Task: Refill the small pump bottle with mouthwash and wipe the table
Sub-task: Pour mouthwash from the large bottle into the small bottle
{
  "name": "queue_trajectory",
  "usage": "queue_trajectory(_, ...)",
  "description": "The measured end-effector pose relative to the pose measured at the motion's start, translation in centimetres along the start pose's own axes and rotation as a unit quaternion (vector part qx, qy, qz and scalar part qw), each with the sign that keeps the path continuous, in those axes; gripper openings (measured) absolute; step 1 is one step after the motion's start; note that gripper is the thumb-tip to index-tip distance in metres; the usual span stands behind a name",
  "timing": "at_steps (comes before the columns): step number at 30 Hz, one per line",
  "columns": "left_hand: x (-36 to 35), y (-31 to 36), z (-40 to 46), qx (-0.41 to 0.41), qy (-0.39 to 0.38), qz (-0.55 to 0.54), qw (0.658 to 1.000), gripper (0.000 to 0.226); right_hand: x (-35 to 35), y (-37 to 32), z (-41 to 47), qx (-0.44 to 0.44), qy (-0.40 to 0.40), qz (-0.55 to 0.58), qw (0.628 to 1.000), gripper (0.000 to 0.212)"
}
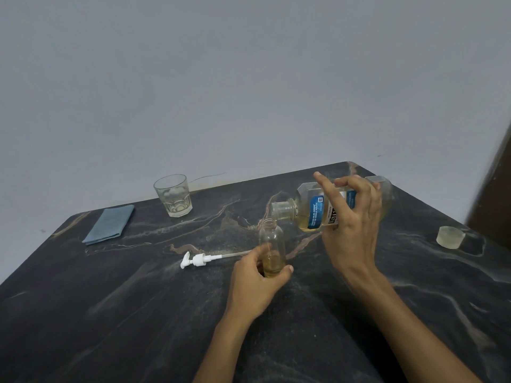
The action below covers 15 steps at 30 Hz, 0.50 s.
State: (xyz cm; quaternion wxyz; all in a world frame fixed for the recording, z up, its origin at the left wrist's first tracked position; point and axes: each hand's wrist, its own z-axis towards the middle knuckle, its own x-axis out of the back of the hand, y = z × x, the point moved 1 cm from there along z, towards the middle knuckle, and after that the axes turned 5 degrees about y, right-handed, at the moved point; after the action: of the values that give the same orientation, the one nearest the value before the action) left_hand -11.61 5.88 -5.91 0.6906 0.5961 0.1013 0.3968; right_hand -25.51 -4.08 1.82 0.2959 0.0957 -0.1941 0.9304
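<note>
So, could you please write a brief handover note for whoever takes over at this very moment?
Left hand: steadies the upright small bottle on the table, neck open.
Right hand: holds the mouthwash bottle tipped, its mouth just above the small bottle's neck.
Pump head lies left of the small bottle; cap far right; blue cloth folded far left; glass beside it.
Done: both uncapped, a little yellow liquid in.
Left: finish filling, refit pump, recap, wipe table.

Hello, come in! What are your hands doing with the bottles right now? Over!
Left hand steadies small bottle, part filled. Right hand tips mouthwash bottle over its mouth. Pump lies beside it, cloth unused. Nothing in the way.
</note>
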Motion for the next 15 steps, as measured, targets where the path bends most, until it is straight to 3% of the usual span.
queue_trajectory(6, 0.0, 0.09, -0.05, -0.005, 0.0, 0.0, 1.0, 0.069, 0.05, 0.07, -0.06, -0.003, 0.0, -0.002, 1.0, 0.089)
queue_trajectory(15, -0.02, 0.27, -0.12, 0.003, -0.001, -0.01, 1.0, 0.08, 0.01, 0.36, -0.18, -0.025, 0.013, 0.013, 1.0, 0.094)
